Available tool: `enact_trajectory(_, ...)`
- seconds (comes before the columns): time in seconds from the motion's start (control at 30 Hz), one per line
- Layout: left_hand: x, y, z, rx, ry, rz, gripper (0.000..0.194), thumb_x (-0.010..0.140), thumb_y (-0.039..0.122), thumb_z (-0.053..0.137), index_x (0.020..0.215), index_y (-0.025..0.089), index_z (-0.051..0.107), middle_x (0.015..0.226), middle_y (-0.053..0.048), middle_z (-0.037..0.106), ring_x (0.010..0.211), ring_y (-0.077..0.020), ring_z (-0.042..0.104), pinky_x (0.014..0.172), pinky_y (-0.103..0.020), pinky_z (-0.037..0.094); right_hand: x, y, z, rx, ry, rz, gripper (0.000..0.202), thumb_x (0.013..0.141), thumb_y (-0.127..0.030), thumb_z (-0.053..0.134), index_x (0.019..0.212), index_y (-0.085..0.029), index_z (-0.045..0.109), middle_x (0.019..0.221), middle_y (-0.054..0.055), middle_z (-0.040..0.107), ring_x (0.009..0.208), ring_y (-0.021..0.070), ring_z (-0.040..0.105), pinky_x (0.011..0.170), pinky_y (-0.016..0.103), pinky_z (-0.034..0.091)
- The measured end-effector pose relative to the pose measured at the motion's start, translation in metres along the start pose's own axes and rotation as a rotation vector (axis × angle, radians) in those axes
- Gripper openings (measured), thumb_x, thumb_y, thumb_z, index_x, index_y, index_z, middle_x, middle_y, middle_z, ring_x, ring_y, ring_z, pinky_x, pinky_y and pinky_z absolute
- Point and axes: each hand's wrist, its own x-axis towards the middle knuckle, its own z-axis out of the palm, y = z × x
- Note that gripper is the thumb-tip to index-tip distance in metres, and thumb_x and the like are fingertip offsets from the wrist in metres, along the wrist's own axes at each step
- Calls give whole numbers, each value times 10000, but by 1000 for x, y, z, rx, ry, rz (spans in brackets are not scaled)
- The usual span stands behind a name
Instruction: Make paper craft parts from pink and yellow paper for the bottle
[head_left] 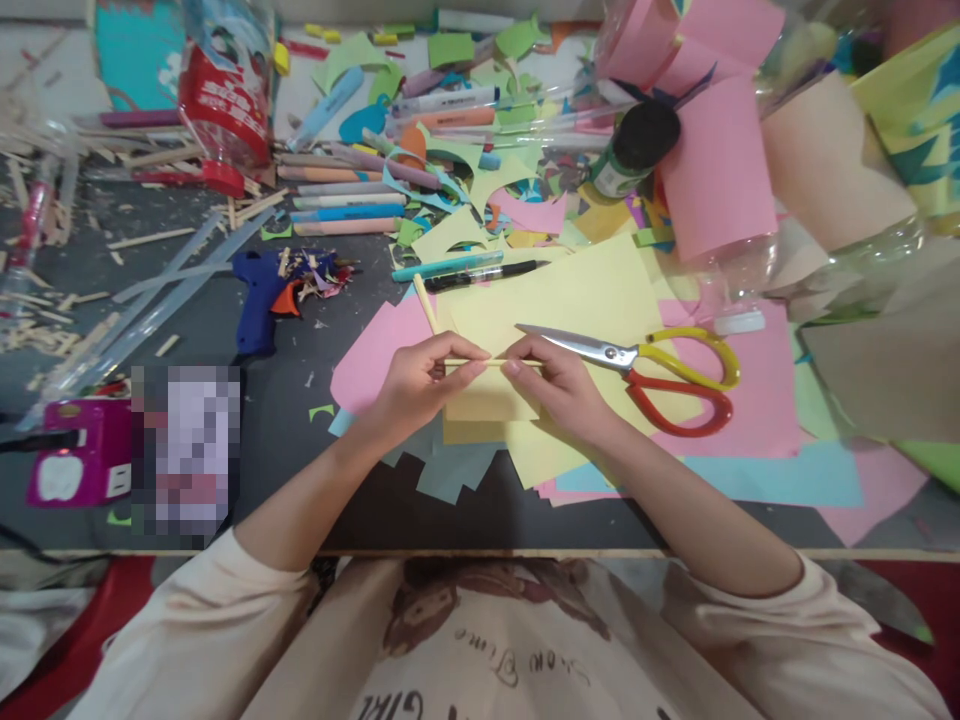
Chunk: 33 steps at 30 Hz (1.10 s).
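Both hands pinch a thin pale-yellow rolled paper strip (496, 363) held level over the yellow paper sheets (577, 290). My left hand (429, 375) is closed on its left part, thumb against forefinger. Close beside it, my right hand (551, 375) is closed in the same way on the right part. Another thin yellow paper roll (425, 303) slants up just behind my left hand; its lower end is hidden by the fingers. Scissors (611, 352) with one yellow and one red handle lie right of my right hand, blades partly open.
A blue glue gun (259, 300) lies at left near clear glue sticks (161, 310). Markers (349, 213) and paper scraps (517, 190) cover the back. A dark-capped jar (634, 150) and pink paper (720, 170) stand back right. A purple box (82, 455) sits front left.
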Motion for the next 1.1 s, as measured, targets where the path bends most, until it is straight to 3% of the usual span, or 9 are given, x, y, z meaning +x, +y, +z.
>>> enact_trajectory(0.23, -1, -3, 0, 95, 24, 38, 321, 841, 482, 615, 843, 182, 728, 780, -31, 714, 503, -80, 462, 454, -229, 340, 0, 2, 1, 6, 41, 28, 221, 865, -412, 616, 786, -212, 565, 744, -4, 570, 670, 138, 491, 621, 283, 365)
enact_trajectory(0.37, -2, -4, 0, 89, 37, 49, 289, 845, 454, 621, 846, 187, 731, 782, -26, 716, 461, -64, 385, 435, -233, 309, 0, 1, 0, 3, 6, 50, 334, 904, -497, 545, 754, -202, 592, 635, -22, 510, 579, 121, 411, 559, 280, 323)
enact_trajectory(0.57, -1, -3, 0, 39, -27, 9, 330, 845, 498, 624, 963, 198, 697, 928, -48, 735, 484, -63, 446, 438, -218, 347, 0, 1, 0, -10, 18, 2, 316, 905, -469, 550, 733, -205, 567, 620, -34, 497, 565, 116, 402, 565, 282, 336)
enact_trajectory(0.67, 0, -2, 0, 51, -70, -15, 383, 895, 533, 549, 1022, 205, 699, 902, -44, 726, 514, -84, 507, 444, -228, 360, 0, 0, 0, -19, 52, 0, 287, 897, -436, 562, 725, -206, 569, 634, -26, 521, 585, 123, 433, 579, 285, 351)
enact_trajectory(0.8, 0, -2, 0, 46, -43, -5, 337, 903, 487, 557, 955, 197, 722, 779, -25, 698, 514, -89, 508, 444, -226, 357, 0, 3, 2, -21, 75, 13, 258, 887, -425, 582, 752, -206, 584, 656, -20, 550, 600, 129, 463, 592, 289, 368)
enact_trajectory(0.97, 0, -1, 1, 22, -23, -27, 267, 874, 406, 592, 966, 196, 729, 814, -19, 710, 434, -45, 397, 410, -209, 321, 1, 5, 2, -9, 106, 35, 205, 858, -390, 617, 776, -204, 597, 704, -15, 586, 632, 128, 486, 627, 291, 384)
enact_trajectory(1.1, -2, -1, 2, 33, 4, -36, 306, 859, 423, 602, 1045, 194, 684, 869, -33, 723, 472, -53, 467, 423, -198, 347, 0, 3, 3, 23, 106, 71, 169, 831, -351, 631, 759, -205, 586, 683, -28, 555, 597, 115, 459, 608, 289, 367)
